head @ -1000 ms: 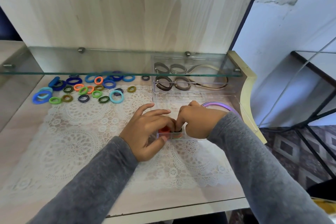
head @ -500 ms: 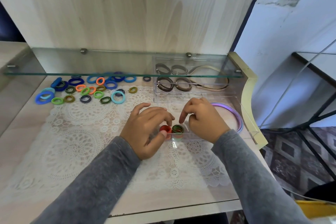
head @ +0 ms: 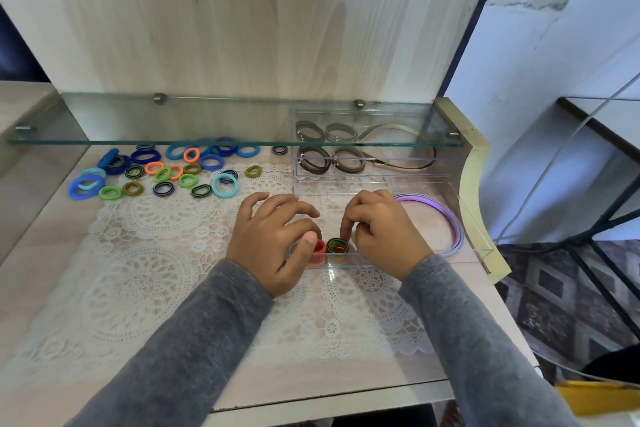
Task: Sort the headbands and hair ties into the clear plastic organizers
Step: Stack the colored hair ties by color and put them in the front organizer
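Note:
A clear plastic organizer (head: 408,257) lies on the lace mat at the right, with a purple headband (head: 447,218) curved inside it. At its near left corner a red hair tie (head: 319,247) and a dark green hair tie (head: 337,245) stand on edge side by side. My left hand (head: 272,241) pinches the red tie between thumb and fingers. My right hand (head: 381,230) has its fingertips on the green tie's right side. A second clear organizer (head: 374,180) behind holds brown hair ties (head: 313,163) and a beige headband (head: 412,165).
Several loose hair ties (head: 162,172) in blue, green and orange lie scattered at the back left of the white lace mat (head: 149,253). A glass shelf (head: 207,121) overhangs the back of the desk. The desk's edge drops off at the right.
My hands have drawn slightly apart, uncovering the red and green ties standing in the organizer's corner. The right hand has shifted a little to the right.

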The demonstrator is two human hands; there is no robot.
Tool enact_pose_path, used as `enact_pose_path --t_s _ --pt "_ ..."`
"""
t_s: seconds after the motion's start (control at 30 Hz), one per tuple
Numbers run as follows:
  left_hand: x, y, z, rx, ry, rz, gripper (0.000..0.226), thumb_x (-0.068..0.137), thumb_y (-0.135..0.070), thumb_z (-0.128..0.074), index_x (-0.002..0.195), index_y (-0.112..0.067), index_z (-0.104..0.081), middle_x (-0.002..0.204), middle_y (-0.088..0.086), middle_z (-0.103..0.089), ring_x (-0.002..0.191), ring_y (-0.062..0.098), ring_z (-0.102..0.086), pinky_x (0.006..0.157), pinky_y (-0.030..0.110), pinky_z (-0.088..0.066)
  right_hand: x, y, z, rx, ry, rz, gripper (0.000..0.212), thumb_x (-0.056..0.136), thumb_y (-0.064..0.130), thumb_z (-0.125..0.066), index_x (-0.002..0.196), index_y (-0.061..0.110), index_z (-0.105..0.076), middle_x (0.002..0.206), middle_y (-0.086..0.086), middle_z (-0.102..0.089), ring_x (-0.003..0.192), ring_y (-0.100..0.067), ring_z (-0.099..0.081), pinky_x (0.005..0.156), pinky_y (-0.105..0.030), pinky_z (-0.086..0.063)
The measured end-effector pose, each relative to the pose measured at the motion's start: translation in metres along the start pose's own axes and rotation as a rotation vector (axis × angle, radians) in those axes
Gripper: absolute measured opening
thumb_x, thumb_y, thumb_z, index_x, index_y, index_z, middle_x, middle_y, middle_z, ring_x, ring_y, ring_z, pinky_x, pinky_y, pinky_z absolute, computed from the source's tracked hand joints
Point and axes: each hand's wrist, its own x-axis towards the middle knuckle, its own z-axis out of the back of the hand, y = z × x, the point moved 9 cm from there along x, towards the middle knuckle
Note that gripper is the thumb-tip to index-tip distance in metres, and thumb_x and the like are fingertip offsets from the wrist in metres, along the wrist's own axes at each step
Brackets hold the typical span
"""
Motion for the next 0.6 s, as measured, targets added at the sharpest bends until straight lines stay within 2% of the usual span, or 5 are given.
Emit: enact_pose_path --t_s 0.2,0.37,0.5,0.6 --pt "-0.0002 -0.0001 -0.0018 -0.007 0.009 -0.001 0.045 0.09 -0.038 -0.027 0.081 -0.028 -0.07 0.105 -0.017 -0.065 0.114 0.013 -0.055 0.104 0.043 -0.025 0.0014 -0.0015 -0.0006 -0.023 0.014 -0.015 0.035 0.072 -0.006 -0.045 0.066 0.019 -0.069 0.086 0.006 -0.06 0.092 -0.018 -0.045 0.084 -0.042 -0.042" --pt "-0.0002 0.0013 -0.0033 -0.002 0.017 0.007 0.047 0.092 -0.038 -0.025 0.083 -0.03 -0.07 0.106 -0.018 -0.064 0.115 0.012 -0.053 0.104 0.042 -0.024 0.0017 -0.0022 -0.0035 -0.078 0.052 -0.032 0.04 0.076 -0.002 -0.043 0.076 0.022 -0.074 0.091 0.008 -0.059 0.094 -0.015 -0.041 0.088 -0.039 -0.039" --pt "-0.0004 0.0018 -0.0018 -0.013 -0.006 0.006 0.049 0.093 -0.039 -0.024 0.081 -0.031 -0.07 0.106 -0.019 -0.064 0.116 0.012 -0.053 0.104 0.041 -0.024 -0.0009 0.003 -0.0049 -0.12 0.047 -0.012 0.046 0.071 0.013 -0.031 0.077 0.023 -0.076 0.091 0.009 -0.059 0.091 -0.014 -0.038 0.085 -0.038 -0.037" --pt "-0.0005 0.001 -0.0009 -0.025 -0.018 -0.003 0.05 0.093 -0.039 -0.023 0.08 -0.031 -0.07 0.105 -0.019 -0.065 0.116 0.012 -0.053 0.104 0.042 -0.025 -0.0013 0.0055 -0.0063 -0.165 0.044 0.006 0.046 0.069 0.015 -0.031 0.077 0.023 -0.076 0.091 0.008 -0.061 0.094 -0.018 -0.043 0.084 -0.04 -0.039"
